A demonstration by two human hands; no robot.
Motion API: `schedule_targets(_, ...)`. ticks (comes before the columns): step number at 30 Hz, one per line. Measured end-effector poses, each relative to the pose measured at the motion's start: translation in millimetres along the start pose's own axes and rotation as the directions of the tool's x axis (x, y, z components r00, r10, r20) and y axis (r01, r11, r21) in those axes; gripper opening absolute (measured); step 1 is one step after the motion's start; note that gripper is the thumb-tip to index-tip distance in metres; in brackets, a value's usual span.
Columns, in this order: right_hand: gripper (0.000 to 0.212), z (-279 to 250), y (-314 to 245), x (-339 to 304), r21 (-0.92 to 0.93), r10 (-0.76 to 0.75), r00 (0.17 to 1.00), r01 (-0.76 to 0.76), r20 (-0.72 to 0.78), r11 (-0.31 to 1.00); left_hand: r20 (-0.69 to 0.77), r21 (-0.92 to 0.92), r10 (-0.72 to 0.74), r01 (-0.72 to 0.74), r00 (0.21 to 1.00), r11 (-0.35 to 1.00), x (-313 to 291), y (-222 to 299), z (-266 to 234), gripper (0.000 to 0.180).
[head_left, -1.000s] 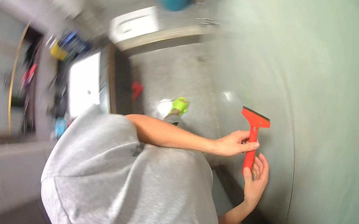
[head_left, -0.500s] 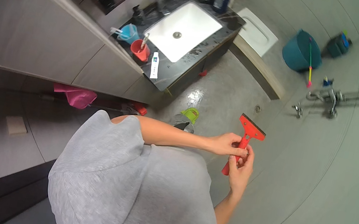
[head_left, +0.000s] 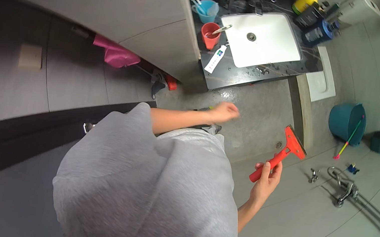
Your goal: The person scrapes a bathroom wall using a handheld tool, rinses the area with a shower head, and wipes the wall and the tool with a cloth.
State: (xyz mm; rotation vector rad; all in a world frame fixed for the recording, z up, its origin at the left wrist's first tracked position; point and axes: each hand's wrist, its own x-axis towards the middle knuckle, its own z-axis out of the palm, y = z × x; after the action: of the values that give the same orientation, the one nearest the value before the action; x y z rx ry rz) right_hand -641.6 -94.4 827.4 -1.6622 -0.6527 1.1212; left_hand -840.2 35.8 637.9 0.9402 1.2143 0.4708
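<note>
A red scraper point(head_left: 292, 144) with a long handle and a wide T-shaped head is in my right hand point(head_left: 268, 180), whose fingers are wrapped round the handle. The head points up and to the right, away from my body, over the grey floor. To the left, my left hand point(head_left: 224, 113) is held out in the air, apart from the scraper and below the sink counter. Motion smears its fingers, and I see no object in it.
Ahead is a dark counter point(head_left: 238, 76) with a white sink point(head_left: 268, 51), cups, toothpaste point(head_left: 215, 59) and bottles. A raised sill point(head_left: 303, 108), a teal bucket point(head_left: 341, 120) and a wall tap point(head_left: 345, 189) are on the right. A pink cloth point(head_left: 119, 55) hangs at the left.
My left hand has let go of the scraper and moved left. My right hand keeps the handle. The view has turned, so the sink counter sits farther right.
</note>
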Motion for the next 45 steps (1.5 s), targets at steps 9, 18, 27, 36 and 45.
schedule_targets(9, 0.038, -2.1, -18.7, 15.7, -0.117, -0.065, 0.969, 0.095, 0.239, 0.989, -0.931, -0.313, -0.292, -0.068, 0.22, 0.947, -26.0, -146.8, -222.5, 0.045)
schedule_targets(18, 0.038, -16.1, -2.9, -9.8, -0.183, -0.036, 0.948, 0.098, 0.315, 0.978, -0.95, 0.199, 0.191, -0.009, -0.248, 0.98, -89.2, -76.9, -312.4, 0.028)
schedule_targets(27, 0.039, -54.3, 13.6, -37.7, -0.15, -0.035, 0.981, 0.064, 0.191, 0.987, -0.994, -0.01, 0.031, 0.388, -0.101, 0.922, -74.3, -142.9, -298.9, 0.02)
schedule_targets(36, 0.039, -67.1, 19.2, -56.7, -0.175, 0.003, 0.995, 0.015, 0.098, 0.984, -0.979, -0.201, -0.199, 0.369, -0.044, 0.907, -53.9, -147.6, -298.7, 0.032)
schedule_targets(45, 0.039, -62.7, 14.2, -67.3, -0.169, 0.062, 0.995, -0.049, 0.074, 0.984, -0.893, 0.22, -0.233, 0.825, 0.384, 0.521, -85.5, -287.4, -222.8, 0.026)
